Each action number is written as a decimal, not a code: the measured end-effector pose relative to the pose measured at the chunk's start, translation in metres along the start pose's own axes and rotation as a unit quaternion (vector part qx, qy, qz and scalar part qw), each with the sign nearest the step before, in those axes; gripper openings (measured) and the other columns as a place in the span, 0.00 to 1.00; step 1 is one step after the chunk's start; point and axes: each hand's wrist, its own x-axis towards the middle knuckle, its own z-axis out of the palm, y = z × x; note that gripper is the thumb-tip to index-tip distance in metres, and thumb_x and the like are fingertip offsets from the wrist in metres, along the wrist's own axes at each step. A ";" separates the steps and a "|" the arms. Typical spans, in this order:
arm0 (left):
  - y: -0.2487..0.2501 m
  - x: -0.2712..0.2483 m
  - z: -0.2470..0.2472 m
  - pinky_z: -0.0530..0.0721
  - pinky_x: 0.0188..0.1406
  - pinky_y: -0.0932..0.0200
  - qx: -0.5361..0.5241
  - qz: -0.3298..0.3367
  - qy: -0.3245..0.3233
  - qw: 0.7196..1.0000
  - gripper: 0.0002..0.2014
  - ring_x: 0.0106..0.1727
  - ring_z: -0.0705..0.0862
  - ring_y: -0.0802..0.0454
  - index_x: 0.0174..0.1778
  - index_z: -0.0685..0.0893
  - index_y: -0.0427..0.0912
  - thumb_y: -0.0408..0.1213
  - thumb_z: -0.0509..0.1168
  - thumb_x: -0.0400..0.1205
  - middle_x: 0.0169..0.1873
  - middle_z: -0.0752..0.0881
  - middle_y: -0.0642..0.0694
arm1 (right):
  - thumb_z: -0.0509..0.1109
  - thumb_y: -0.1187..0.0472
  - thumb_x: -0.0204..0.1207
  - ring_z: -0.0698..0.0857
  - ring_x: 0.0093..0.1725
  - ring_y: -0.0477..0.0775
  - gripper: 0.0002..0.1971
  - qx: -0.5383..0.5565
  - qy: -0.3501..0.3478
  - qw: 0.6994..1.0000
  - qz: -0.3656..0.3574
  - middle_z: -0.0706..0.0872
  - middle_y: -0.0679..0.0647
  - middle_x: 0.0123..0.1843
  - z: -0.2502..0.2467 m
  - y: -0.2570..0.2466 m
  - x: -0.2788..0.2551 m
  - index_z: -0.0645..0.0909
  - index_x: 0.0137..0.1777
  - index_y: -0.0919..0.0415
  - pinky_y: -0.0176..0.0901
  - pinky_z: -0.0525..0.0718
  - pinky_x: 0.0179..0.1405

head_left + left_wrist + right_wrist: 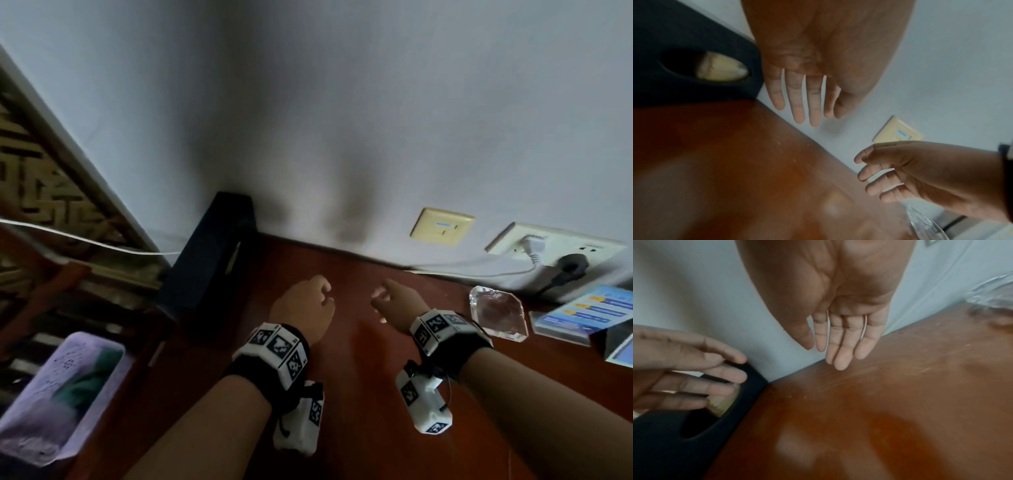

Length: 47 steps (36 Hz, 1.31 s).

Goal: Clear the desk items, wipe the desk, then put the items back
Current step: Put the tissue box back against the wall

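Dark rectangular tissue box with oval slot (209, 260) is set against the wall, long axis running out from it. Left hand (305, 308) is held just right of the box, so nearer; right hand (394, 301) is farther right. Both are poised over the red-brown wooden desk (342, 394), fingers loosely straight, nothing gripped.

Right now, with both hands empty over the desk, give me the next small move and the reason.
Probably reach the left hand to the black tissue box and grip it for lifting off. Both that hand and the right hand hover open, holding nothing; the box stands on the desk beside the left hand, against the wall.
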 end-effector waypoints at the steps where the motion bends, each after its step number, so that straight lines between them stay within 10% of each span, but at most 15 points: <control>1: -0.007 -0.003 -0.009 0.79 0.60 0.54 0.005 0.003 0.002 1.000 0.12 0.60 0.81 0.51 0.61 0.77 0.51 0.43 0.59 0.82 0.58 0.84 0.52 | 0.64 0.62 0.77 0.87 0.54 0.65 0.02 -0.008 -0.003 1.000 -0.008 0.88 0.61 0.52 0.004 -0.009 0.001 0.75 0.48 0.57 0.48 0.82 0.59; 15: -0.100 -0.021 -0.094 0.77 0.64 0.48 0.061 0.002 0.138 0.989 0.14 0.63 0.77 0.48 0.61 0.80 0.52 0.45 0.64 0.79 0.62 0.79 0.49 | 0.66 0.63 0.77 0.84 0.59 0.62 0.14 -0.054 0.001 0.995 -0.088 0.87 0.60 0.58 0.040 -0.132 0.026 0.78 0.61 0.62 0.43 0.78 0.55; 27: -0.144 -0.022 -0.114 0.73 0.70 0.41 0.067 -0.097 0.112 0.987 0.38 0.73 0.69 0.42 0.80 0.57 0.51 0.57 0.65 0.76 0.74 0.67 0.43 | 0.72 0.61 0.75 0.82 0.58 0.60 0.27 -0.157 0.004 0.974 -0.165 0.74 0.59 0.68 0.040 -0.194 0.064 0.69 0.73 0.52 0.44 0.77 0.55; 34: -0.157 -0.014 -0.111 0.74 0.67 0.40 0.031 -0.144 0.064 0.987 0.45 0.72 0.69 0.40 0.79 0.58 0.52 0.63 0.68 0.70 0.71 0.68 0.42 | 0.71 0.68 0.71 0.79 0.62 0.64 0.39 -0.291 0.011 0.931 -0.219 0.68 0.58 0.71 0.040 -0.235 0.081 0.61 0.79 0.43 0.58 0.83 0.58; 47: -0.160 -0.010 -0.103 0.79 0.62 0.43 -0.026 -0.189 0.031 0.981 0.47 0.66 0.78 0.42 0.73 0.61 0.45 0.66 0.71 0.65 0.69 0.74 0.43 | 0.66 0.66 0.76 0.73 0.72 0.64 0.37 -0.461 -0.007 0.832 -0.309 0.65 0.55 0.79 0.046 -0.272 0.116 0.57 0.81 0.40 0.46 0.73 0.50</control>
